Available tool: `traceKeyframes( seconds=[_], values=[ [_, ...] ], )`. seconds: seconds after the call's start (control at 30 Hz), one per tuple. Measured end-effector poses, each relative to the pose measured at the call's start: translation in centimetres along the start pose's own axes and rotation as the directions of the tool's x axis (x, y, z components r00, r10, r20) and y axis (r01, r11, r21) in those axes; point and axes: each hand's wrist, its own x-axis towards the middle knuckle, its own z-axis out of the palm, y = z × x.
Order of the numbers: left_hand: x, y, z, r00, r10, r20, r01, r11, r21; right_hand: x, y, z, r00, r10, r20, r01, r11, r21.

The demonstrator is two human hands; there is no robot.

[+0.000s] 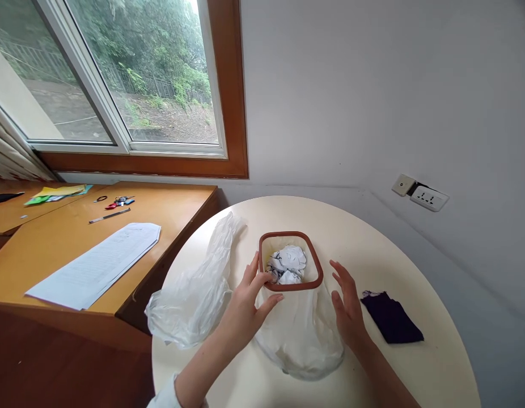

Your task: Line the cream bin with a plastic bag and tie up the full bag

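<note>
A small bin with a brown rim (291,287) stands on the round table, with crumpled white paper (290,258) inside. My left hand (249,297) is at the bin's front left corner, fingers and thumb spread; one finger reaches over the rim and appears to touch it. Off the right side of the bin, my right hand (346,306) hovers with fingers apart and holds nothing. A whitish translucent plastic bag (303,340) spreads below the front of the rim. Left of my left hand lies another clear, wrinkled plastic bag (198,289).
A folded dark purple cloth (392,318) lies on the cream round table (398,374) to the right. On the wooden desk (177,198) at left are paper sheets (101,263), a pen (109,215) and keys (121,202). The wall carries a socket (429,198).
</note>
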Motion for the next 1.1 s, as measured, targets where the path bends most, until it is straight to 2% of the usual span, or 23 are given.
traceKeyframes(
  seconds=[0.17, 0.4, 0.63, 0.97, 1.1],
  values=[
    [0.6, 0.0, -0.5, 0.999, 0.05, 0.001, -0.05, 0.999, -0.01, -0.1, 0.7, -0.4, 0.998, 0.045, -0.035, -0.044, 0.998, 0.037],
    [0.6, -1.3, -0.9, 0.988, 0.132, -0.085, -0.127, 0.99, 0.062, -0.2, 0.6, -0.2, 0.998, 0.051, -0.027, -0.05, 0.998, 0.038],
    [4.5, -4.0, -3.3, 0.991, 0.02, -0.132, -0.014, 0.999, 0.046, -0.2, 0.5, -0.3, 0.996, 0.083, -0.017, -0.082, 0.995, 0.052],
    [9.4, -7.2, -4.4, 0.986, 0.104, -0.127, -0.097, 0.994, 0.059, -0.3, 0.5, -0.3, 0.997, 0.07, -0.015, -0.069, 0.996, 0.063],
    [10.6, -8.4, -4.3, 0.99, 0.092, -0.105, -0.088, 0.995, 0.042, -0.3, 0.2, -0.4, 0.997, 0.078, -0.003, -0.077, 0.996, 0.054]
  ],
)
